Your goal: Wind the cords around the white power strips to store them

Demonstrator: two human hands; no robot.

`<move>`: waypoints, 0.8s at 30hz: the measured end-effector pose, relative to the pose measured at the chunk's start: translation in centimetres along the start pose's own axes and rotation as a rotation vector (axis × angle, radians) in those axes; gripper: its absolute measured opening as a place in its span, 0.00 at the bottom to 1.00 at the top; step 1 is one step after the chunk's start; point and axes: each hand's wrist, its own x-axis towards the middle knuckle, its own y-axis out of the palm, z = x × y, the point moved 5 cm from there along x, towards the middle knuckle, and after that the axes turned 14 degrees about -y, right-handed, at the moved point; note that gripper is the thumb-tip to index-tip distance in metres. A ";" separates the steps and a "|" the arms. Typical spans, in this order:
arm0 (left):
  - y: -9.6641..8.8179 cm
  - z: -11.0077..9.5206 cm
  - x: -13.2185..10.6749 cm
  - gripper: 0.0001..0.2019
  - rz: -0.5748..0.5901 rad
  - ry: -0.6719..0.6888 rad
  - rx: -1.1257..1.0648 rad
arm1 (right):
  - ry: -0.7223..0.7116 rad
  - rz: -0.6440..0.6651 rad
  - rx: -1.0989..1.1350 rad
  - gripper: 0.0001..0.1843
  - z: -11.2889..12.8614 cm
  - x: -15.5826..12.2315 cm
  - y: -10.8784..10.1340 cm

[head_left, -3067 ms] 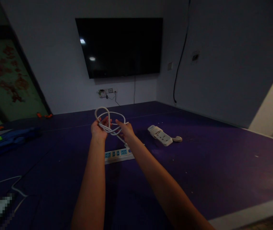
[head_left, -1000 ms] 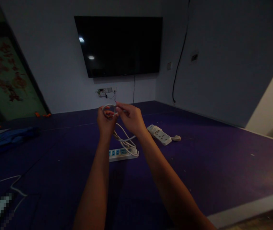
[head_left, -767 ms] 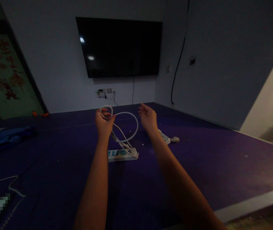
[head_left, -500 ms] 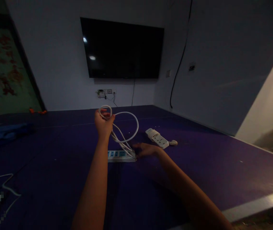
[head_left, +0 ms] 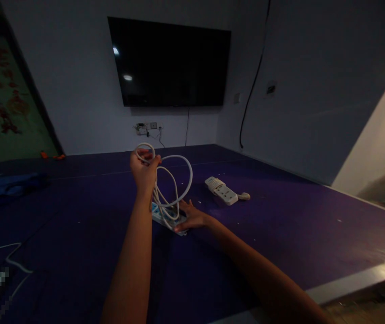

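Frame centre | your left hand (head_left: 143,170): fingers curled round looped cable (head_left: 190,173) | your right hand (head_left: 194,218): spread at power strip (head_left: 159,215), grip unclear

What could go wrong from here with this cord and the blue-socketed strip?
The left hand pinches only part of the cord, so the loose loops could slip free.
Loops hang over the blue-socketed strip, close to the right hand, and might snag its fingers.
If the cord is tugged, the strip might slide or turn.
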 end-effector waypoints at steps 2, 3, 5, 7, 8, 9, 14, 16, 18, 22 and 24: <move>0.3 -0.2 -0.2 0.17 0.006 -0.008 -0.042 | -0.011 0.003 -0.035 0.60 0.6 0.1 0.4; 0.4 -0.3 -0.3 0.18 0.010 -0.010 -0.061 | -0.019 -0.004 -0.052 0.60 0.8 0.2 0.5; 0.6 -0.6 -0.4 0.18 0.019 -0.001 -0.096 | -0.047 -0.033 -0.080 0.61 1.4 0.2 0.8; 0.6 -0.9 -0.5 0.18 0.028 0.022 -0.122 | -0.084 -0.075 -0.095 0.61 2.0 0.3 1.0; 0.6 -1.1 -0.5 0.18 0.029 0.037 -0.133 | -0.105 -0.099 -0.098 0.61 2.3 0.3 1.2; 0.6 -1.2 -0.4 0.18 0.026 0.052 -0.140 | -0.126 -0.124 -0.099 0.61 2.6 0.4 1.3; 0.0 -1.7 0.1 0.19 -0.004 0.133 -0.132 | -0.231 -0.271 -0.127 0.51 3.9 0.5 1.7; -0.3 -2.0 0.4 0.19 0.007 0.142 -0.122 | -0.275 -0.311 -0.151 0.37 4.3 0.5 1.8; -0.8 -2.5 0.8 0.19 0.016 0.145 -0.108 | -0.277 -0.351 -0.155 0.22 4.5 0.4 1.8; -2.0 -4.3 1.0 0.19 0.038 0.172 -0.121 | -0.165 -0.483 -0.099 0.08 3.6 0.1 1.1; -2.4 -5.0 0.9 0.18 0.060 0.170 -0.124 | -0.133 -0.561 -0.075 0.08 3.0 0.1 0.6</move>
